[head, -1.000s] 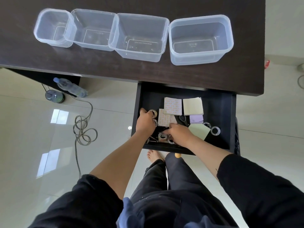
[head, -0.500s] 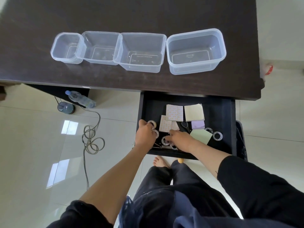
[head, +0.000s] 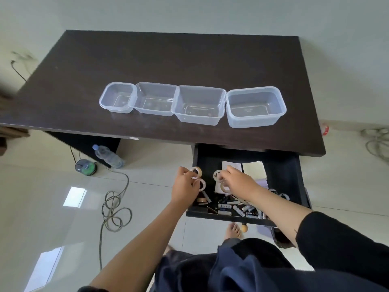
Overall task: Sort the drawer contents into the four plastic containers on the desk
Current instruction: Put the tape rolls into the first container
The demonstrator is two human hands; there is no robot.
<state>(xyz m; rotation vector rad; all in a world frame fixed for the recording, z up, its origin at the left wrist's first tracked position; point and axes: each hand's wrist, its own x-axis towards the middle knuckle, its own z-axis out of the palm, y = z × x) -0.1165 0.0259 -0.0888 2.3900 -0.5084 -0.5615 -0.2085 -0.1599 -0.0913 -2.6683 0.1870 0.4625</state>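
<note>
Four clear plastic containers stand in a row on the dark desk: a small one, a second, a third and the largest. All look empty. Below the desk's right side the black drawer is pulled out. My left hand is shut on two tape rolls at the drawer's left edge. My right hand holds two more tape rolls above the drawer. Sticky note pads, batteries and more tape rolls lie inside.
A water bottle and a round green-topped tub sit on the tiled floor under the desk, with a coiled cable beside them. My foot shows below the drawer front. More cable lies at the far right.
Both hands have risen out of the drawer, each now gripping tape rolls. The camera has tilted up and back, so the whole desk and the front batteries show.
</note>
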